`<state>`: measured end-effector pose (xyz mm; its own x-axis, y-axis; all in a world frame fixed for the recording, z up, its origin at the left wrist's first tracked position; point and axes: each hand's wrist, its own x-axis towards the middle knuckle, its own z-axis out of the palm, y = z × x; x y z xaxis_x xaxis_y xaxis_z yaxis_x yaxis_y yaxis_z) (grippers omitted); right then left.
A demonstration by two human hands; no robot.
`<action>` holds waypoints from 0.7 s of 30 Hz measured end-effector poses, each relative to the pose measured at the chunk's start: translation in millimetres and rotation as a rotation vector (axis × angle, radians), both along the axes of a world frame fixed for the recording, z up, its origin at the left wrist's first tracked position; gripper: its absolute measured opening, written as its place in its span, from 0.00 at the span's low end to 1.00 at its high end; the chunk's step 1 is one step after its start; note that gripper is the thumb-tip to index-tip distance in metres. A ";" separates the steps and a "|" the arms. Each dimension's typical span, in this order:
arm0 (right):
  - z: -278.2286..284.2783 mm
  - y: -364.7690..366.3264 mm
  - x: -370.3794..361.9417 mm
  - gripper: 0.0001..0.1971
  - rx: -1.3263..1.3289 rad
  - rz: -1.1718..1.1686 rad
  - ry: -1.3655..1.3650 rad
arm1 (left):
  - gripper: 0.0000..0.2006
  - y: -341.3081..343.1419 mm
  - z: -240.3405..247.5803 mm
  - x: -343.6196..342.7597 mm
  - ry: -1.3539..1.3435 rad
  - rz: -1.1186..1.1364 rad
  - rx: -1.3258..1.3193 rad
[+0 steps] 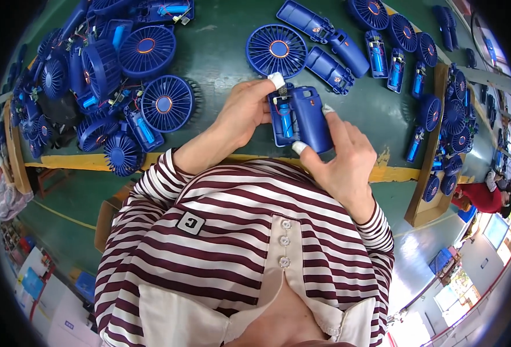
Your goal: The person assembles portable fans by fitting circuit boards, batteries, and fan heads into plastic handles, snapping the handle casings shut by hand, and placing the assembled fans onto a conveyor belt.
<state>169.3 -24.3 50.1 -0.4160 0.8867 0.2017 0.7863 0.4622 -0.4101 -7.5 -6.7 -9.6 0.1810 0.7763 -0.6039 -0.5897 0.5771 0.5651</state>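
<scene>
Close in front of my chest, my left hand (241,113) grips an open blue fan handle housing (277,128). A light blue cylindrical battery (286,120) and a small circuit board lie inside it. My right hand (348,159) holds a dark blue handle cover (312,121) by its right side and lower end. The cover sits beside the housing and overlaps its right edge. White coverings wrap several of my fingertips. Just beyond my hands lies a round blue fan head (277,51), with more blue handle shells (329,68) to its right.
A large heap of blue fans (99,69) covers the table's left side. Several open handles with batteries (377,55) are lined up at the right. A cardboard box (420,199) of fan parts stands at the right edge. The green table (220,52) has a yellow front edge.
</scene>
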 end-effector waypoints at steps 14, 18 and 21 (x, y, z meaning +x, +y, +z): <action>-9.4 3.5 -25.9 0.28 0.021 0.061 -0.099 | 0.19 0.5 1.3 1.2 -0.119 0.027 0.014; -5.1 4.0 -28.1 0.29 -0.033 0.086 -0.177 | 0.19 0.7 -1.1 0.2 -0.113 0.015 0.024; -7.7 3.3 -28.9 0.30 -0.020 0.090 -0.189 | 0.17 0.7 -3.6 0.9 -0.073 -0.024 0.027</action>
